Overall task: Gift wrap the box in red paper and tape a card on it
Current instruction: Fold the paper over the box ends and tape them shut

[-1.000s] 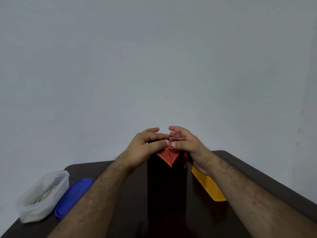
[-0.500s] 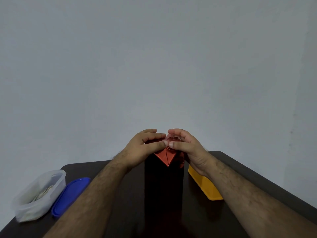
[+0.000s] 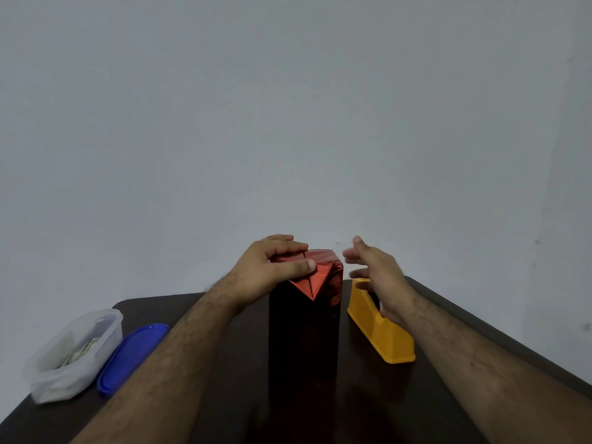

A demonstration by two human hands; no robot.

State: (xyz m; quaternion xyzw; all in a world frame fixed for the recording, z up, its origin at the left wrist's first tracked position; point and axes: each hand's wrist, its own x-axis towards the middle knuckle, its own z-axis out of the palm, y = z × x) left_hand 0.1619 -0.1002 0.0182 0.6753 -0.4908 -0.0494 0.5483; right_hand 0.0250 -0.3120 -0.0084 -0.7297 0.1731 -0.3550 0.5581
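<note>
Box: the box [image 3: 303,331] stands upright at the centre of the dark table [image 3: 224,315], right in front of me, dressed in shiny red paper [image 3: 323,277] that looks almost black in this light.
Top flap: a folded red triangle [image 3: 312,285] points down at six o'clock on the near face, and I see no tape on it yet.
Left hand: my left hand [image 3: 272,270] comes in from nine o'clock and presses on the folded top, thumb flat across the near edge, fingers curled over the far side. It pins the fold and does not lift the box.
Right hand: my right hand [image 3: 378,277] is off the paper at three o'clock, fingers spread wide and holding nothing, hovering above the yellow tape dispenser [image 3: 381,328].
Dispenser: it sits just beside the box at three o'clock.
Off to the side: a clear tub [image 3: 73,350] and its blue lid [image 3: 131,357] lie at eight o'clock, well apart from the box. What is inside the tub is too blurred to tell.
Step, I reckon: fetching tape to lock that flap.
Risk one: only one hand pins the fold, so if my thumb eases, the stiff paper could spring open.
Risk two: the box is tall and narrow, and a sideways push from my left hand could tip it toward the dispenser.
Risk three: pulling tape one-handed could drag the dispenser or twist the strip.
</note>
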